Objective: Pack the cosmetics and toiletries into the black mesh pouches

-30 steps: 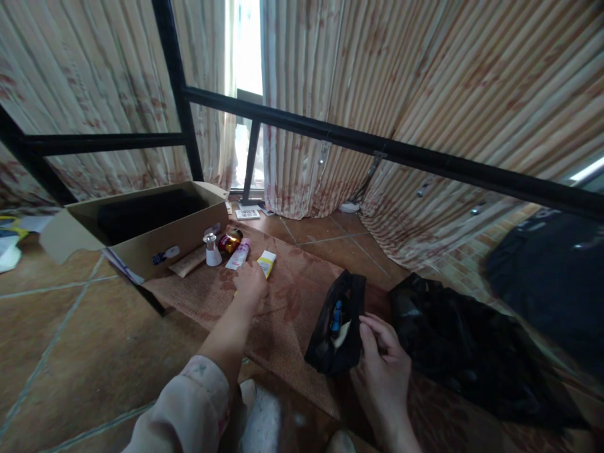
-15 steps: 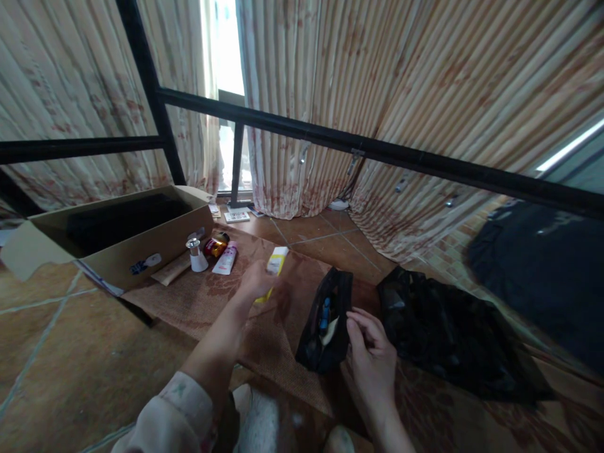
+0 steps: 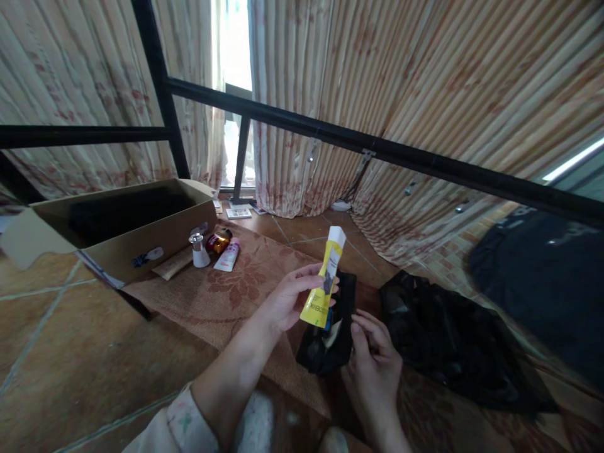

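Note:
My left hand (image 3: 287,301) grips a yellow tube (image 3: 325,280) with a white cap, held upright just above a small black pouch (image 3: 330,336). My right hand (image 3: 372,355) pinches the right edge of that pouch, keeping its mouth open; a blue item and something pale show inside. The pouch lies on a brown patterned mat (image 3: 221,296) on the tiled floor.
At the mat's far end stand a white bottle (image 3: 199,250), a dark red jar (image 3: 219,241) and a pink tube (image 3: 227,257), beside an open cardboard box (image 3: 136,236). A black plastic bag (image 3: 443,340) lies right of the pouch. A black metal rail (image 3: 377,154) and curtains stand behind.
My left hand picked the yellow tube up from the mat near the bottles and carried it right, over the pouch. My right hand stayed on the pouch's edge.

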`<state>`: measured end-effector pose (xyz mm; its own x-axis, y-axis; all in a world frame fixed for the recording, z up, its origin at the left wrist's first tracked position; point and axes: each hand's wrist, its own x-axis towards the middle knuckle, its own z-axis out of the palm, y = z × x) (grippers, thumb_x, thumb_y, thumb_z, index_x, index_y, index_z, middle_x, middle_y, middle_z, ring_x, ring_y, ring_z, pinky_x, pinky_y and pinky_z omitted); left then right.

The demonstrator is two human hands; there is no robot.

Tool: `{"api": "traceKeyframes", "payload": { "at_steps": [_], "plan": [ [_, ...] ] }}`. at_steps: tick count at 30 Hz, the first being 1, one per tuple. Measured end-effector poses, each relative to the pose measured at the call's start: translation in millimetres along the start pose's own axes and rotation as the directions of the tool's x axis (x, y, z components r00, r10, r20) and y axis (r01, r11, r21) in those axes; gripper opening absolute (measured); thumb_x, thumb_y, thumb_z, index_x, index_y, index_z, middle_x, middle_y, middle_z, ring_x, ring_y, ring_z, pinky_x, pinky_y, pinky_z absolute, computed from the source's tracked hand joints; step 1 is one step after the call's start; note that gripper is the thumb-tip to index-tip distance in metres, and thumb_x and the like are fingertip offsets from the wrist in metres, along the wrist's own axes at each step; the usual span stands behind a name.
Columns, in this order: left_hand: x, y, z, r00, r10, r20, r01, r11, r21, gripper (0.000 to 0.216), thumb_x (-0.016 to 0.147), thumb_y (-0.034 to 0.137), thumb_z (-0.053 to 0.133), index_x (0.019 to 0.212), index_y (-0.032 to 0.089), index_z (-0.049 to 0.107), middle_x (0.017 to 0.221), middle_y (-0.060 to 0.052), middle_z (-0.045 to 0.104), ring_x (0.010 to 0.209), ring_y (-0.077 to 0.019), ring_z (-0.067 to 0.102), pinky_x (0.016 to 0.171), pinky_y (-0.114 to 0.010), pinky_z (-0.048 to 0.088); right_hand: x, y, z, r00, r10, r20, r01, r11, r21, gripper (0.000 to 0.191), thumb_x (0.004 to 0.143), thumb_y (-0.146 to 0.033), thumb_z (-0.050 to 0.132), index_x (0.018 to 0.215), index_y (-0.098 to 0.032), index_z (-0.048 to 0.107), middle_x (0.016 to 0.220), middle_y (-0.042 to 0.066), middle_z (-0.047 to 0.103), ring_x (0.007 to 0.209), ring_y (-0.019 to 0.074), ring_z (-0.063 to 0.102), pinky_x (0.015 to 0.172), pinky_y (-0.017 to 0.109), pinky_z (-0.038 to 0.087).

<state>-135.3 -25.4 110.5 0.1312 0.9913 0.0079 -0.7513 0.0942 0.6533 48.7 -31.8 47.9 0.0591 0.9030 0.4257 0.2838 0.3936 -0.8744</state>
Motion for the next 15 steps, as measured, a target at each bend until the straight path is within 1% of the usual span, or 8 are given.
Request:
{"api": "traceKeyframes", "payload": {
  "at_steps": [3,7,9,11,15],
  "plan": [
    [0.2,-2.9,-0.3,0.998,0.018,0.059,-0.014,0.998,-0.066,0.039,0.073,0.022,0.068,0.11,0.014,0.063,0.102,-0.011,0.07,0.088,-0.0211,0.067,0.08,-0.034,0.052,0.2,0.1,0.1,1.0,0.005,-0.002,-0.005,1.0,-0.008,0.025,0.086,-0.04,0.059,0.094,-0.019,0.071,0.113,0.01,0.064,0.104,0.0225,0.061,0.093,0.041,0.046],
    [0.5,-5.6,-2.5,0.998,0.024,0.06,-0.018,0.994,-0.107,0.039,0.076,0.024,0.062,0.113,0.013,0.062,0.106,-0.014,0.07,0.093,-0.0241,0.067,0.079,-0.034,0.052,0.2,-0.8,-0.6,1.0,0.007,0.011,-0.006,1.0,-0.019,0.025,0.086,-0.04,0.059,0.093,-0.019,0.071,0.113,0.01,0.064,0.104,0.0228,0.06,0.092,0.041,0.046],
    [1.5,-7.2,-3.9,0.999,0.022,0.042,-0.019,0.996,-0.091,0.038,0.073,0.019,0.061,0.11,0.012,0.063,0.105,-0.014,0.071,0.091,-0.0234,0.068,0.077,-0.032,0.052,-0.1,-1.7,-0.9,1.0,0.009,0.01,-0.009,1.0,-0.025,0.023,0.086,-0.039,0.059,0.092,-0.02,0.071,0.113,0.01,0.064,0.105,0.0225,0.06,0.093,0.04,0.046],
    [2.1,-8.4,-4.2,0.999,0.033,0.031,-0.031,0.997,-0.067,0.038,0.07,0.013,0.062,0.108,0.011,0.064,0.105,-0.013,0.072,0.09,-0.0226,0.068,0.077,-0.03,0.052,-0.2,-2.6,-1.3,1.0,0.012,0.007,-0.012,0.999,-0.033,0.023,0.086,-0.038,0.059,0.092,-0.02,0.071,0.113,0.01,0.064,0.105,0.0224,0.06,0.093,0.04,0.045],
    [0.4,-8.0,-0.3,0.997,0.038,0.068,-0.034,0.997,-0.065,0.042,0.07,0.008,0.061,0.111,0.013,0.062,0.106,-0.013,0.072,0.097,-0.025,0.068,0.087,-0.037,0.05,0.4,-4.1,-2.1,0.999,0.027,0.017,-0.026,0.998,-0.061,0.023,0.086,-0.038,0.059,0.092,-0.02,0.071,0.113,0.009,0.064,0.105,0.0221,0.06,0.093,0.039,0.045]
  ]
}}
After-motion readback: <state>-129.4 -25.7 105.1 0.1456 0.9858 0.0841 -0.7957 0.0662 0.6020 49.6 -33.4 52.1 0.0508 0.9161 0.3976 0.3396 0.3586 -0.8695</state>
